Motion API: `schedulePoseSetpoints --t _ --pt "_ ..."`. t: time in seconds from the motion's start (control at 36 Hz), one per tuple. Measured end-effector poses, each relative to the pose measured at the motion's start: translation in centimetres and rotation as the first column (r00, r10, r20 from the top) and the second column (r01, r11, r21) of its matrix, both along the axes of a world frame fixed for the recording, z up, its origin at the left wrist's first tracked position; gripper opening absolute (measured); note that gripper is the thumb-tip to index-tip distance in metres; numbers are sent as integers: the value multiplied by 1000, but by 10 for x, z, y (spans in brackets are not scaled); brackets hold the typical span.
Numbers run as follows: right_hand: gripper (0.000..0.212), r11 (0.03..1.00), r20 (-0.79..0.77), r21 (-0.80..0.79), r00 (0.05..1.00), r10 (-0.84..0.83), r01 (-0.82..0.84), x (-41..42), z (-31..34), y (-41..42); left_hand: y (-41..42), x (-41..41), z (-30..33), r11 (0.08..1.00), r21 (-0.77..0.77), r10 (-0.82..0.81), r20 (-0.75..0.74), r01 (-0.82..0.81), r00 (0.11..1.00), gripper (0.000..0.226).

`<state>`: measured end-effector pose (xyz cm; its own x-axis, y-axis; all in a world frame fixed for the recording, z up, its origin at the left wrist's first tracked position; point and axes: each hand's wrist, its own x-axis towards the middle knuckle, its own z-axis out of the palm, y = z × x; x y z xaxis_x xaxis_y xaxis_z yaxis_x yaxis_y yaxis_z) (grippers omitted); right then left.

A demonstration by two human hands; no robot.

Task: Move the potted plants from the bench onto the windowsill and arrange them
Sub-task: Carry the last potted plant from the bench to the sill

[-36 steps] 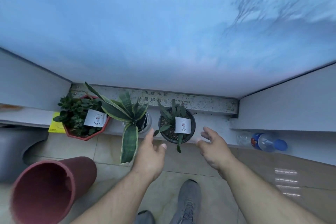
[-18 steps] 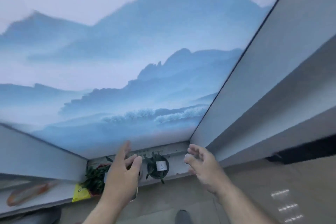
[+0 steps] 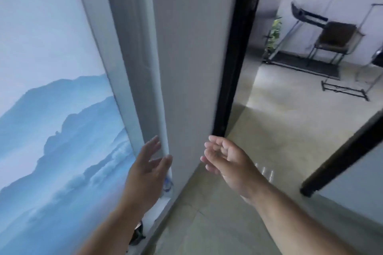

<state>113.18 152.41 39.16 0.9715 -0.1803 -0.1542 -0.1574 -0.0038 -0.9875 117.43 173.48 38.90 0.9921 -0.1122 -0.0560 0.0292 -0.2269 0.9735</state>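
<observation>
The potted plants are almost out of the view: only a dark shape, perhaps one pot (image 3: 137,235), shows at the bottom edge, low and near, just under the left forearm. I cannot tell which plant it is (it is blurred and half hidden). A water bottle (image 3: 168,186) lies on the ledge (image 3: 163,205) a little farther along, partly behind the left hand. No bench is visible, so I cannot say where more plants may stand.

The left hand (image 3: 146,174) is open, with its fingers (image 3: 153,145) spread and pointing far and up, in front of the blue mountain picture (image 3: 51,120) and the grey pillar (image 3: 186,58). It holds nothing. The right hand (image 3: 224,161) is also open and empty, with the palm turned up and the fingers loosely curled, over the tiled floor (image 3: 259,130).

The relation that matters: the ledge with the pot lies down and to the left of both hands, behind the wrists, while the hands and the view point to the right, toward the room with the chair (image 3: 335,41). The left hand is the nearer one to the ledge. My judgement is that any next plant must be found toward the right first.
</observation>
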Motion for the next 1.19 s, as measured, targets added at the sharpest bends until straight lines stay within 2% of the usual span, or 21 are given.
schedulePoseSetpoints --t 0.08,0.19,0.28,0.36,0.5,0.69,0.83,1.11,1.19 --pt "46 984 41 -14 984 -175 176 -54 19 -51 -63 -12 17 981 -19 -189 71 191 979 50" --pt "41 914 96 0 909 -405 407 -131 37 -114 -146 -48 32 907 -5 -417 145 422 897 48" --pt "33 821 127 34 812 -569 570 -203 41 -158 -214 -91 37 819 13 -566 181 574 804 47" --pt "34 706 122 84 696 -708 704 -272 40 -190 -271 -140 39 713 49 -694 192 699 694 49" --pt "33 459 101 142 449 -888 877 -421 31 -248 -376 -263 41 510 46 -848 197 859 492 50" --pt "41 202 83 137 192 -978 970 -605 28 -310 -479 -427 31 308 62 -946 129 949 299 48" --pt "47 89 66 128 81 -995 988 -690 27 -340 -528 -510 26 218 53 -974 80 974 214 49" --pt "51 0 17 149 -2 -1000 989 -762 10 -417 -627 -592 21 98 73 -994 65 993 93 40" --pt "50 -9 -2 145 -9 -1000 989 -772 4 -450 -668 -602 13 102 53 -993 62 993 99 42"
